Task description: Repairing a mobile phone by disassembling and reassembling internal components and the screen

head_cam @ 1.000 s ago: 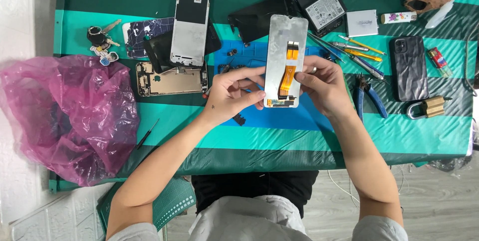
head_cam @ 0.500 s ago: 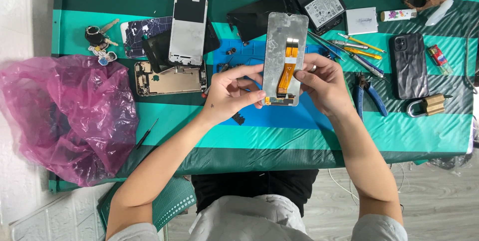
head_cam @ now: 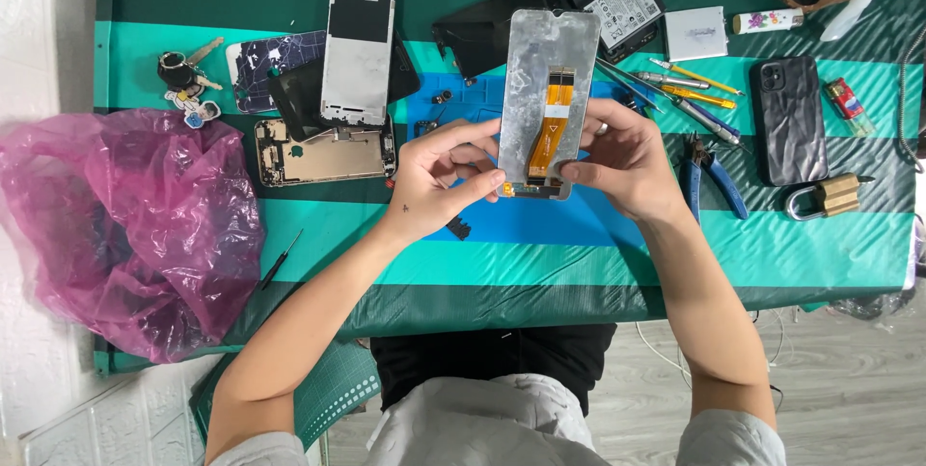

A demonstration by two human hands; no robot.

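We grip the grey phone screen panel with orange ribbon cable in our left hand and right hand, fingertips pinching its 6 o'clock edge; freeing the connector there likely calls for delicate force.

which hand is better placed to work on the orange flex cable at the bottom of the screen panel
Probably the left hand: its fingers pinch the silver phone screen panel at the bottom of the orange flex cable, while the right hand grips the panel's side.

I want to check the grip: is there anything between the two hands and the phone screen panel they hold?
Nothing visible. The left hand and right hand grip the lower end of the screen panel directly, bare fingers on its edges, above the blue mat.
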